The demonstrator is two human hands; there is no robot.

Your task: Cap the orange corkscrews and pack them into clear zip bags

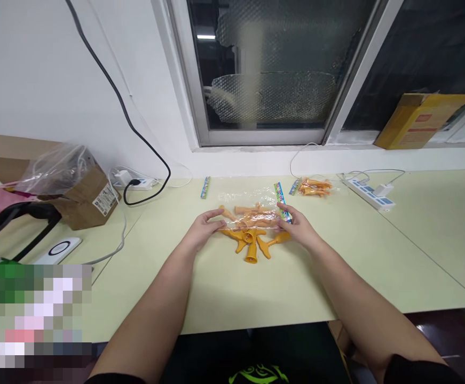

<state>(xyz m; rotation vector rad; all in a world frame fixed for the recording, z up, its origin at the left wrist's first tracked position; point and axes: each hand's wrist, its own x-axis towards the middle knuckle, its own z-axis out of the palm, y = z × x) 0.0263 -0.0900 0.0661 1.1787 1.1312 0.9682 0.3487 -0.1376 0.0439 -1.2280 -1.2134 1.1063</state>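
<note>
We find no brand that can be read: the printed header strip (283,201) on the clear plastic bag (250,198) is blue, green and multicoloured, its lettering too small to make out. A similar strip (205,188) lies to the left of it, near the wall. The carton (84,197) at the left of the frame bears a white label (104,199) with fine print, illegible to us; the yellow carton (426,121) at upper right carries reddish marks, likewise unreadable. The bag, at the centre of the frame, is thin, glossy, wrinkled film; its long axis runs left to right, header strip at the right end. The left hand (207,230) has thumb and fingers drawn narrow, holding the bag's left edge; the right hand (299,225) pinches its right end by the strip. Orange plastic pieces (251,253) lie on the pale green table (376,266); others show through the film, and we cannot tell whether inside or beneath. One flared piece lies lengthwise up and down the frame, its round mouth facing the lower edge. A bagged orange bundle (314,187) rests right of centre, near the wall.
</note>
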